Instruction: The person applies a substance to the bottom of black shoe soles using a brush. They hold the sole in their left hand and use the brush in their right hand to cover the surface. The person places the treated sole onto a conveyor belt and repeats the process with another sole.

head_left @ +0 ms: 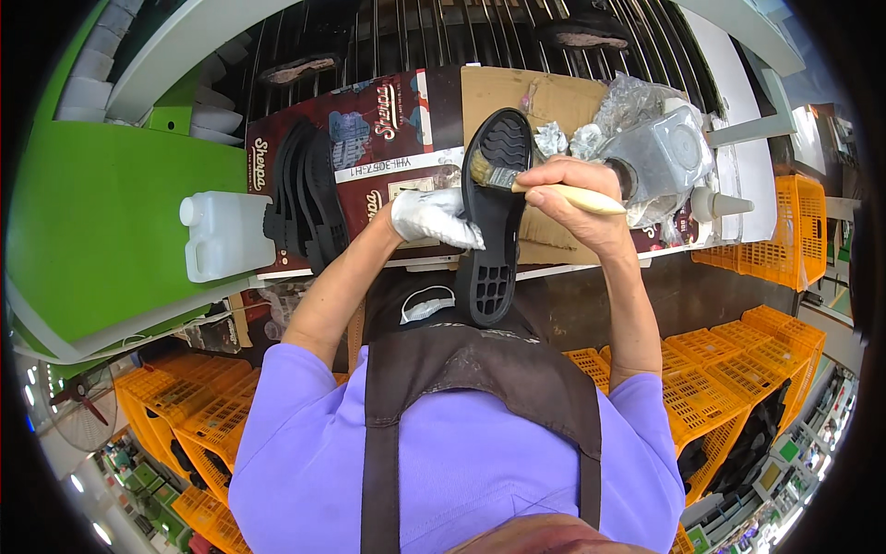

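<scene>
My left hand (434,220), in a white glove, grips the left edge of a black shoe sole (498,217). The sole stands lengthwise in front of me, its hollow inner side with ridges and a grid of pockets facing up. In my bare right hand (583,198) is a paintbrush (577,197) with a pale handle. Its bristles touch the upper part of the sole, near the left rim. Several more black soles (309,189) lean together to the left of my gloved hand.
Flattened cardboard (554,102) covers the worktable. A white plastic jug (231,235) stands at left beside the green surface (101,203). On the right are a clear plastic container (664,152) and a nozzle-tipped bottle (723,204). Metal rollers (415,37) run behind; orange crates (729,360) stand around me.
</scene>
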`<state>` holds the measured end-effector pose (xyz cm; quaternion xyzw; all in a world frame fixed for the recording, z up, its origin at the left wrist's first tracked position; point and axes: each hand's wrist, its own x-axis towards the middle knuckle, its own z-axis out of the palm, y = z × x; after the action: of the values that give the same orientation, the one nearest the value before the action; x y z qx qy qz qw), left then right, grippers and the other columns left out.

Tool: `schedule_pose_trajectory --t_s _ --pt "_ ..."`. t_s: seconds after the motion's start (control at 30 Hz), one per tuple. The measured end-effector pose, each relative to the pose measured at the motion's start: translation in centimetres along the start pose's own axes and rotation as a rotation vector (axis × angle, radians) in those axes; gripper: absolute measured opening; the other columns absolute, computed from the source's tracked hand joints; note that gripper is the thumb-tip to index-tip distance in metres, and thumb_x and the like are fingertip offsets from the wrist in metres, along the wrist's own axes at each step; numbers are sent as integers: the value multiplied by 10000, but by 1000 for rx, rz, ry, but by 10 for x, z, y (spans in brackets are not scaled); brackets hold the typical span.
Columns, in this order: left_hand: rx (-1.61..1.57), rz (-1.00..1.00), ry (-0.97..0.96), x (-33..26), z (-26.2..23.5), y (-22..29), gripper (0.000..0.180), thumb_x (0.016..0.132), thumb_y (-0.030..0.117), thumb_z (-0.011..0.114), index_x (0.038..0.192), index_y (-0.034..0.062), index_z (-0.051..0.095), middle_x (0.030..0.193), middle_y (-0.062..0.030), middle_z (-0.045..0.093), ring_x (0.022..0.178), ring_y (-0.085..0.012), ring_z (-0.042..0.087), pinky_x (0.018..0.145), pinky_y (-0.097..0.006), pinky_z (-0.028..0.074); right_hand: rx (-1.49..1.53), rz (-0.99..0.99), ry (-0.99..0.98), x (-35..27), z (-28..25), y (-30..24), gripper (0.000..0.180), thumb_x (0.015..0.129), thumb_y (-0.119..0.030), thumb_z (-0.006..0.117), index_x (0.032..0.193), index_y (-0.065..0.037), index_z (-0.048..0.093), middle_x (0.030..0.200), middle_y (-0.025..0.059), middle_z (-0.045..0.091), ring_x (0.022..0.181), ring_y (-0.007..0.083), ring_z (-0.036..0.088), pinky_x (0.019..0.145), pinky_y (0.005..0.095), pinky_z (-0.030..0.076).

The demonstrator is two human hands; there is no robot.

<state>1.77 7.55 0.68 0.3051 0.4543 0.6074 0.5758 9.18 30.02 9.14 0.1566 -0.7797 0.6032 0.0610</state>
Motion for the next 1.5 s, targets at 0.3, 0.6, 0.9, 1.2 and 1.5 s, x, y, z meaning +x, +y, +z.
schedule_pose_trajectory --t_s 0.3,0.6,0.9,1.2,1.5 --pt "-244 88 132 -13 13 4 682 770 317 673 1302 -5 392 1171 -108 546 1069 -198 535 931 -329 418 45 81 -15 -7 13 -6 171 779 -96 683 919 0 669 825 89 662 722 132 622 648 239 490" --pt "-430 184 234 -20 24 6 568 834 413 609 1226 23 479 1130 -95 578 1015 -177 576 874 -316 474 112 88 25 -17 30 -14 161 777 -62 671 919 11 663 808 94 658 723 150 621 644 250 484" --pt "-711 242 384 -17 20 -20 393 939 381 444 1157 62 513 1079 -88 602 965 -187 599 882 -330 473 87 28 92 -28 45 -19 167 752 -45 673 904 23 662 738 88 626 644 132 569 579 239 434" --pt "-774 317 540 -3 45 7 437 963 392 356 1214 53 474 1098 -117 581 954 -227 602 861 -358 492 20 5 42 -32 46 -26 161 751 -54 699 897 -2 658 752 99 641 667 176 608 589 273 471" --pt "-902 314 468 -5 45 8 426 948 365 371 1173 32 513 1068 -158 604 895 -248 627 801 -365 529 36 -28 -52 -27 41 -45 163 751 -45 690 901 9 658 769 103 652 681 178 621 604 265 484"
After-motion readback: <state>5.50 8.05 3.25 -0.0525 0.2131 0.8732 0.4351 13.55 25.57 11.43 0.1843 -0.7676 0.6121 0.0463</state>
